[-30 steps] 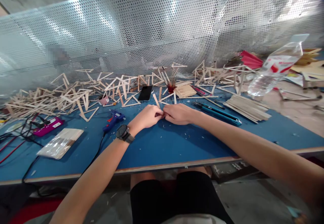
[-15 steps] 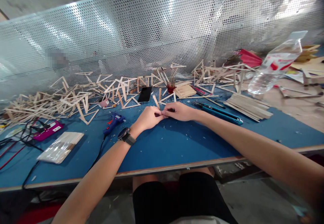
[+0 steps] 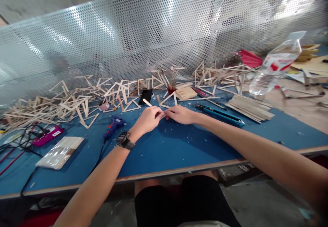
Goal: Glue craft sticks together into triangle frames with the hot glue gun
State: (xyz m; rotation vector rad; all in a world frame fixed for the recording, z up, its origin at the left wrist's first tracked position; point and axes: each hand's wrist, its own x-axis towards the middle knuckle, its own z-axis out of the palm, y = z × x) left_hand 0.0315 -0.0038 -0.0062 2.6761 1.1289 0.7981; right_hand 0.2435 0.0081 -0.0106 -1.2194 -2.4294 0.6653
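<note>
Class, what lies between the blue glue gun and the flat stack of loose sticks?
The left hand, right hand and a teal tool, in the head view.

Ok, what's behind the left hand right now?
Past the left hand, a wooden stick juts out, and farther back a black phone lies on the blue tabletop. The hand covers much of the stick and the surface directly beneath, so those can't be seen.

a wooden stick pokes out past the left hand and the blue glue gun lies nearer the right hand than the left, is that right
Not quite: the head view shows the blue glue gun nearer the left hand, not the right hand. A wooden stick does poke out past the left hand.
</note>
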